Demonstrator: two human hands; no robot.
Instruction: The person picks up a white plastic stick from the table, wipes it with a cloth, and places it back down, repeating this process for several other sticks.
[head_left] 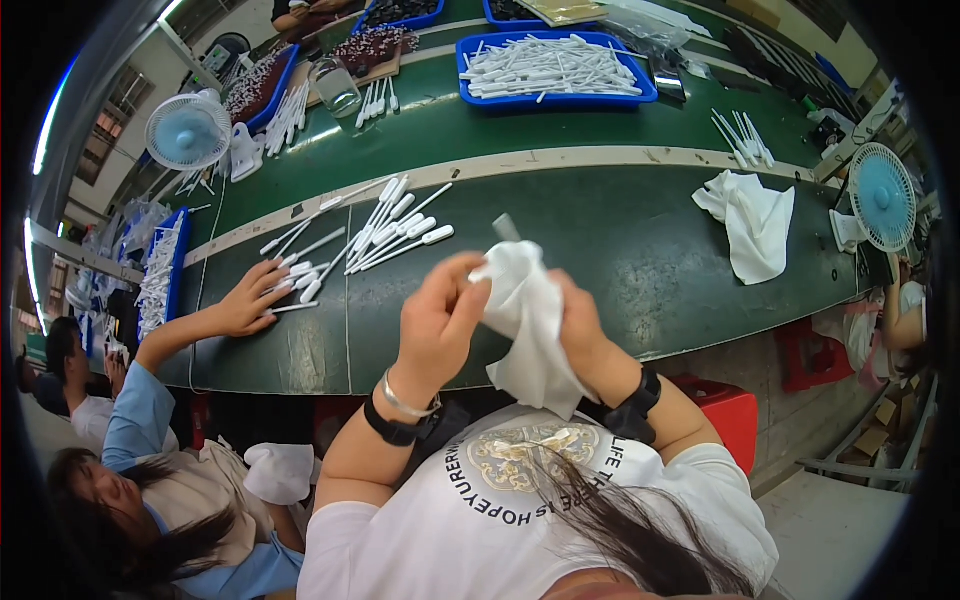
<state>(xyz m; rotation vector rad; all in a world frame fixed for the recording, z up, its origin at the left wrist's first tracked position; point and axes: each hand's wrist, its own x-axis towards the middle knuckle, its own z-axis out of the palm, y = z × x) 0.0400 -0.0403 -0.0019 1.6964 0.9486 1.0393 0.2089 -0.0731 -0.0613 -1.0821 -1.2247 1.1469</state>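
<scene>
Your left hand (440,322) and right hand (583,328) — both grasping one white cloth (527,310) — bunch it, presumably around the pale piece (507,228).

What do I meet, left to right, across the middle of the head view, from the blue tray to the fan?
Blue tray → loose white plastic pieces → left hand → held white cloth → right hand → white cloth lying on the bench → fan.
</scene>
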